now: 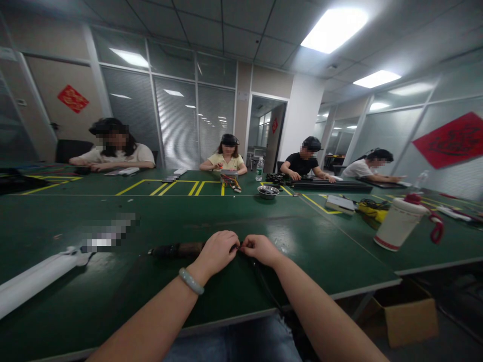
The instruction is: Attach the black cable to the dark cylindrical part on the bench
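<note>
The left hand [216, 250] and the right hand [259, 249] were brought together over the green table [113, 296], fingertips nearly touching, each grip pinched shut on a thin dark cable [260, 279] at the point between them. What exactly was nipped there was too small to be made out. From that pinch, a dark cylindrical tool [177, 250] was laid with its long axis running leftward, just beside the left hand, which was the nearer one. The cable was trailed from the right hand toward the table's near edge. Well to the right of the tool, a white cup [398, 223] was stood.
</note>
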`<state>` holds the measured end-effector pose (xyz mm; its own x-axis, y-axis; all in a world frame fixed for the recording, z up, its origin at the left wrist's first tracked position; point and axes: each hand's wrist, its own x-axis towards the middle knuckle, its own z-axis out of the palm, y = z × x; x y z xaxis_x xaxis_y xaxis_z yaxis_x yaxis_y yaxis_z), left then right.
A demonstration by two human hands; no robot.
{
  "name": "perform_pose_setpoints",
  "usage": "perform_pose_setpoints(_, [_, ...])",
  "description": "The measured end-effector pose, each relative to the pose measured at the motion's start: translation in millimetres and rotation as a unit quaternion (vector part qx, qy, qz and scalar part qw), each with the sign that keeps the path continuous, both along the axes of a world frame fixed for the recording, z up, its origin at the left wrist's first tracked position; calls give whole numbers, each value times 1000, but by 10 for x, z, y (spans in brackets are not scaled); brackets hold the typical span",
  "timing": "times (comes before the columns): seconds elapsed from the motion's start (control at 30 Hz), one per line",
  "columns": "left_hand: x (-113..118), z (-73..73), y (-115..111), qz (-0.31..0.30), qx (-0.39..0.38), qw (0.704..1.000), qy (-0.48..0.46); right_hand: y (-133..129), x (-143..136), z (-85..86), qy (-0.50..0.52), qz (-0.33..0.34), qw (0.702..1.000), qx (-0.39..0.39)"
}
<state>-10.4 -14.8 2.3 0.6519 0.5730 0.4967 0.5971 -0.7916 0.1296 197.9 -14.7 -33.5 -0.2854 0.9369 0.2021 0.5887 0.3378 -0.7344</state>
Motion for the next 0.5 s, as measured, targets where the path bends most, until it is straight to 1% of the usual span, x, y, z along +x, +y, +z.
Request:
perform_pose_setpoints(0.1, [3,4,-7,0,1,1000,3,-9,1,17,-1,-1,1000,-7])
perform_pose_setpoints(0.27, [7,14,-20,4,-2,1000,3,-7,-10,22,-8,0,1000,10])
perform_pose_setpoints(0.5, [2,41,-35,17,-3,1000,4,-27,-19,51,-14,-10,1000,-7])
